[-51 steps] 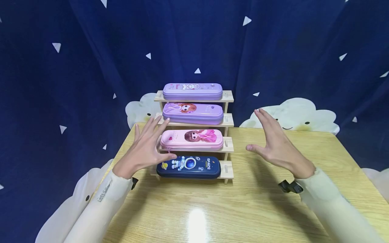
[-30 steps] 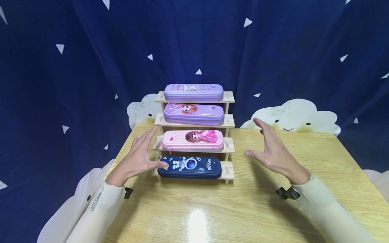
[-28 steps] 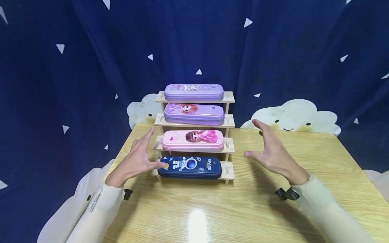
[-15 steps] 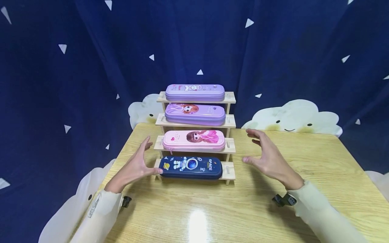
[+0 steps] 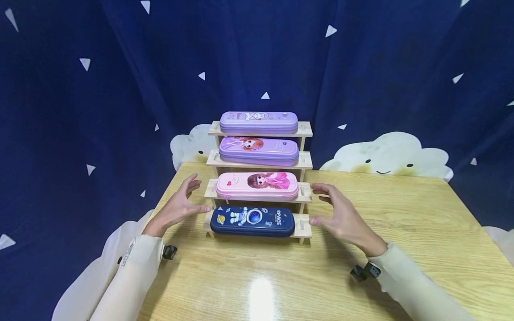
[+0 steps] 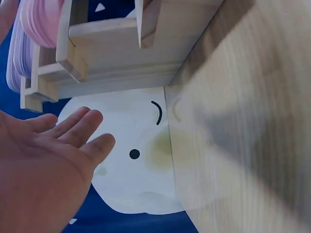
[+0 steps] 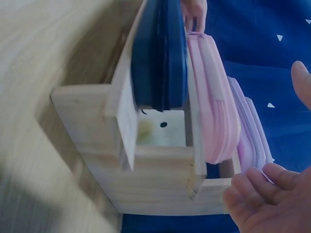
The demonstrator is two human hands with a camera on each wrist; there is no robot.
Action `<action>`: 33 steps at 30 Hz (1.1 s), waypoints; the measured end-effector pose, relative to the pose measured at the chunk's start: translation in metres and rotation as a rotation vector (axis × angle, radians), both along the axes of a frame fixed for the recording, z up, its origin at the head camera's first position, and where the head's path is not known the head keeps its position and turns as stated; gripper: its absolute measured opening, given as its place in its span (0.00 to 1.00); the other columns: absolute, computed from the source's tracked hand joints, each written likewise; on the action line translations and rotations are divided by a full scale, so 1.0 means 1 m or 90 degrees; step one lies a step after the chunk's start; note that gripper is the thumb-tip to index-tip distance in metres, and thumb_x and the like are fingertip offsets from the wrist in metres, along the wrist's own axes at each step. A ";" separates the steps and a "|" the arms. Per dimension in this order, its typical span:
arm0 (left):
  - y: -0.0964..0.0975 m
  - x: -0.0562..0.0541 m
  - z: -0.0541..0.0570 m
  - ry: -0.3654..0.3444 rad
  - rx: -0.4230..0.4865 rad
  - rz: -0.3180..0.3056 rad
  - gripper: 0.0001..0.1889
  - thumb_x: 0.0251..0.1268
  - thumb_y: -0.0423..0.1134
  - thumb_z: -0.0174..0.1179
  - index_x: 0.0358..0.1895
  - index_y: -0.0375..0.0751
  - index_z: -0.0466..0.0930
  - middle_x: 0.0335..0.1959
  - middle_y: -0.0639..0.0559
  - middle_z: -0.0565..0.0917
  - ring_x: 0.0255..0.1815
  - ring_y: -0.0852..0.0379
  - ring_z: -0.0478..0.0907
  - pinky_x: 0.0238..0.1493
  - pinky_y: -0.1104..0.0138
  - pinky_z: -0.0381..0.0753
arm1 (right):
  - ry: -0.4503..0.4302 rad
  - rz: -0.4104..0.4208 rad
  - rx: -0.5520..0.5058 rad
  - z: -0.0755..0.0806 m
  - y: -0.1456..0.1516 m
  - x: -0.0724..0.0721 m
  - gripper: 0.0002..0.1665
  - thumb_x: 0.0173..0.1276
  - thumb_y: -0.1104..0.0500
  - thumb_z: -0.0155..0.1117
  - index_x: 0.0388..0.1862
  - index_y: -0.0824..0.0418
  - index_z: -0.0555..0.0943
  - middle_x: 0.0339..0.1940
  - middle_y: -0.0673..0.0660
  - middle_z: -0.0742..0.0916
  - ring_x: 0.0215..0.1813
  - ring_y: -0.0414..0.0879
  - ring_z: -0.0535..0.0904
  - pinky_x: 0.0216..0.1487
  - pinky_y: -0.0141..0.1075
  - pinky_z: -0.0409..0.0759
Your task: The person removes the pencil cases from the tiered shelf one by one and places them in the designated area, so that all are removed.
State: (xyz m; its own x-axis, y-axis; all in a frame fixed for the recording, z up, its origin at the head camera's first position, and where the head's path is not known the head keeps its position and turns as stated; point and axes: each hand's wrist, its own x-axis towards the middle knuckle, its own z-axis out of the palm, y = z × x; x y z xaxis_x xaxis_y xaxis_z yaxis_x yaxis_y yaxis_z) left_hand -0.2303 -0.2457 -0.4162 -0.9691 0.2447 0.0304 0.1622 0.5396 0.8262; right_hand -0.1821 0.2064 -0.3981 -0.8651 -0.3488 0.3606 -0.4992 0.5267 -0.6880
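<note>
A stepped wooden stand (image 5: pixel 303 225) bears one zippered pencil case on each tier. The lowest case is dark blue with an astronaut (image 5: pixel 253 221); above it sits a pink case (image 5: pixel 241 186) with a long-haired doll. Higher up are a purple case with a doll (image 5: pixel 269 154) and a purple case with a rabbit (image 5: pixel 277 120) on top. My left hand (image 5: pixel 176 209) is beside the stand's left end, thumb spread from loosely bent fingers. At the right end my right hand (image 5: pixel 343 218) mirrors it, thumb tip close to the lowest tier. Neither hand holds anything.
The stand rests on a light wooden table (image 5: pixel 225 276) near its back edge. Behind hangs a dark blue curtain (image 5: pixel 257 53) with white triangles and smiling clouds (image 5: pixel 389 154). Small black cameras (image 5: pixel 169 252) ride on both wrists.
My right hand has moved left and down to the stand's right end. My left hand has drawn back from over the cases to the left side. The cases have stayed in place.
</note>
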 end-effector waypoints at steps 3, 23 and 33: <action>0.002 -0.011 0.000 0.003 0.020 -0.017 0.61 0.54 0.40 0.77 0.82 0.38 0.38 0.80 0.31 0.56 0.82 0.32 0.52 0.83 0.42 0.49 | -0.015 0.007 -0.011 -0.006 -0.003 0.002 0.50 0.54 0.60 0.81 0.73 0.65 0.65 0.71 0.61 0.76 0.70 0.56 0.75 0.72 0.49 0.72; 0.012 -0.041 0.002 -0.016 0.031 -0.072 0.49 0.50 0.35 0.79 0.75 0.31 0.60 0.76 0.32 0.66 0.80 0.32 0.58 0.81 0.42 0.55 | -0.058 0.038 -0.017 -0.026 -0.024 0.004 0.47 0.54 0.58 0.81 0.71 0.61 0.69 0.67 0.62 0.80 0.68 0.59 0.77 0.72 0.58 0.73; 0.016 -0.045 0.001 -0.013 -0.003 -0.046 0.43 0.49 0.36 0.79 0.69 0.30 0.68 0.70 0.32 0.73 0.78 0.33 0.63 0.80 0.43 0.58 | -0.063 0.054 0.002 -0.032 -0.035 0.004 0.48 0.53 0.54 0.82 0.72 0.59 0.70 0.70 0.59 0.80 0.72 0.57 0.76 0.73 0.55 0.73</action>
